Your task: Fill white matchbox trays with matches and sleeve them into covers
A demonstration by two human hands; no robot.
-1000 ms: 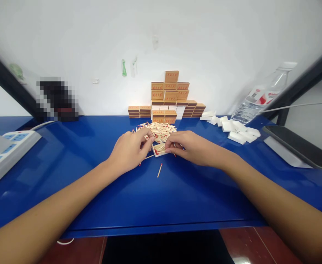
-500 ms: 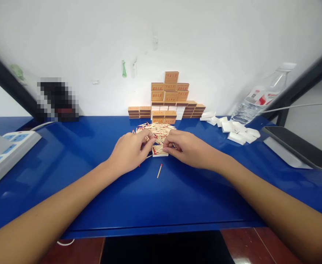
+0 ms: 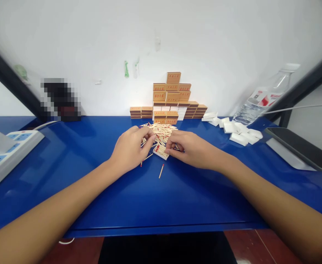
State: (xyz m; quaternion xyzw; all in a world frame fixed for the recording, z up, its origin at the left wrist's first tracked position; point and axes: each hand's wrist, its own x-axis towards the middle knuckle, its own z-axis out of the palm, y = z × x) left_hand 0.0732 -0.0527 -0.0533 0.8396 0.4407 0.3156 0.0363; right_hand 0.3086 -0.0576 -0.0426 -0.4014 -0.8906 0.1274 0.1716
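Observation:
Over the left part of a loose pile of red-tipped matches [image 3: 163, 131], my left hand [image 3: 129, 148] is closed, thumb and forefinger pinched together. Matches show in the gap between its fingers, though how many it grips is hard to see. A small white matchbox tray [image 3: 163, 156] filled with matches lies slantwise in front of the pile. My right hand [image 3: 188, 146] has its fingers curled and its thumb and forefinger at the tray's right end, pinching it; the other fingertips are hidden. A single match [image 3: 161, 171] lies nearer to me, and another match [image 3: 147, 157] is beside my left hand.
Brown matchboxes [image 3: 172, 97] are stacked against the wall behind the pile. White empty-looking trays [image 3: 239, 138] lie at the right, with a leaning plastic bottle [image 3: 262, 95] behind them and a phone [image 3: 304, 146] beside. A power strip [image 3: 11, 152] sits at the left on the blue table [image 3: 150, 205].
The matchbox tray has turned from straight to slanted at my right fingers. My left fingers have shifted slightly away from the tray. The whole view has moved slightly.

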